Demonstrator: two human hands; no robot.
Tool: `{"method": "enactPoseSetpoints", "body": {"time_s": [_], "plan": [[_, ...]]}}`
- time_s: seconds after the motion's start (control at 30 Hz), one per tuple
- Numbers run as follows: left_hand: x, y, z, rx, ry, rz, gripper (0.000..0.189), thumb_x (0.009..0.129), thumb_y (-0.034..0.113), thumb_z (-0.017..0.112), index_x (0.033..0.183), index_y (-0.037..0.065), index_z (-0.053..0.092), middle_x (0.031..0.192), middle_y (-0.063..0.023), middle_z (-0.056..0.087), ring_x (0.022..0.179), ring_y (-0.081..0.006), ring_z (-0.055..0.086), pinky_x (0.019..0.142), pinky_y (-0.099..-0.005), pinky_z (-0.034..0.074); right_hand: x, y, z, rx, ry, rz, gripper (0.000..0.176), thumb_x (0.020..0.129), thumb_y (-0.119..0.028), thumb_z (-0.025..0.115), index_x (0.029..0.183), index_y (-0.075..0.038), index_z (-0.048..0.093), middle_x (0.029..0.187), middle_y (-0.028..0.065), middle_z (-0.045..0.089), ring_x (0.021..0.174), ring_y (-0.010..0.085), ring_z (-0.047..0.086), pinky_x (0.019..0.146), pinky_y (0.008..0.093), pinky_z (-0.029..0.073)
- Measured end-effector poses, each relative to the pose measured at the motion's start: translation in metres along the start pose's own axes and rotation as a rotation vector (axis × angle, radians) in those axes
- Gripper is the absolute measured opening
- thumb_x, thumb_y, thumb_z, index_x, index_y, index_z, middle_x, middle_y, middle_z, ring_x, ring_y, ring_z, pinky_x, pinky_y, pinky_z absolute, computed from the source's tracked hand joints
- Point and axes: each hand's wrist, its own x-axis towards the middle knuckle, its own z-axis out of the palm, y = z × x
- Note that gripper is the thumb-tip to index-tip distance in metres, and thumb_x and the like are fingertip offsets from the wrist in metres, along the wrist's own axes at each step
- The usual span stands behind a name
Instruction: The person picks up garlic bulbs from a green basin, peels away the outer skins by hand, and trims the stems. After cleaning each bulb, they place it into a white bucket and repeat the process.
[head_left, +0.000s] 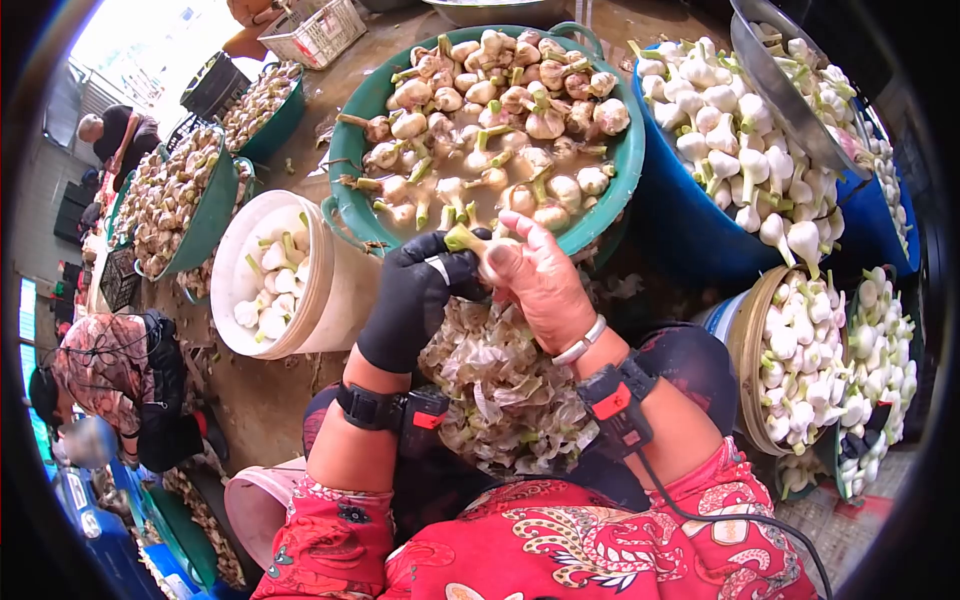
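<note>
Above my lap, a garlic bulb (487, 262) with a short green stem is held between both hands. My left hand (412, 300), in a black glove, has its fingers curled round the stem side. The bare fingers and thumb of my right hand (547, 290) are closed on the bulb and partly hide it. Under them lies a pile of papery garlic skins (505, 390). Just beyond my hands stands a green tub (345, 130) of garlic bulbs in murky water. Whether my left hand also holds a tool is hidden.
A white bucket (335, 300) with peeled garlic stands at left. On the right are a blue tub (670, 210) and another bucket (735, 320) heaped with clean bulbs. Green tubs (210, 220) of unpeeled garlic stand farther left, near a bent-over person (120, 380).
</note>
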Motion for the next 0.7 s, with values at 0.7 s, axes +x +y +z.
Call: {"method": "enactPoseSetpoints", "body": {"time_s": [0.7], "plan": [[-0.007,-0.009,-0.005,0.088,0.005,-0.003,0.049,0.085,0.01,0.058,0.131,0.0,0.046,0.096,-0.0079,0.064,0.083,-0.0174,0.062,0.075,-0.0304,0.05,-0.011,-0.031,-0.022,-0.059,-0.286,0.337,0.044,0.092,-0.051,0.049,0.093,-0.006,0.054,0.077,0.0066,0.063,0.063,0.0115,0.062,0.052,0.0213,0.047]]}}
